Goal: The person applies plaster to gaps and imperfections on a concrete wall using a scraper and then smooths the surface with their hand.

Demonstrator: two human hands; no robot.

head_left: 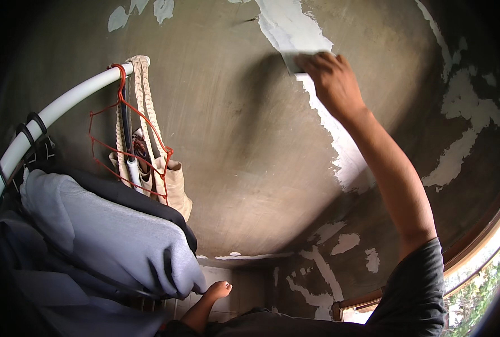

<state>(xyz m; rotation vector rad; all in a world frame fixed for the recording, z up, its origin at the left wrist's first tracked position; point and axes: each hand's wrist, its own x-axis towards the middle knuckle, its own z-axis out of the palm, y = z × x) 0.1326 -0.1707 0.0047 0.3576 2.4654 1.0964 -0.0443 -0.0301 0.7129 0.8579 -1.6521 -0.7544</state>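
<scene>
My right hand (333,81) is raised high against a grey-brown wall (233,168). Its fingers grip a flat grey putty knife (292,60), partly hidden by them, and its edge lies on a white filler strip (295,28). This strip runs down the wall from the top and continues below the hand. Low in the view, my left hand (220,290) is closed beside the hanging grey garment. A small white spot shows at its fingers, too small to name.
At the left, a curved white rail (64,104) carries grey and dark clothes (115,224), an orange wire hanger (168,151) and a beige bag (177,191) with braided straps. White patches (463,112) mark the wall at right. A window (480,269) lies at lower right.
</scene>
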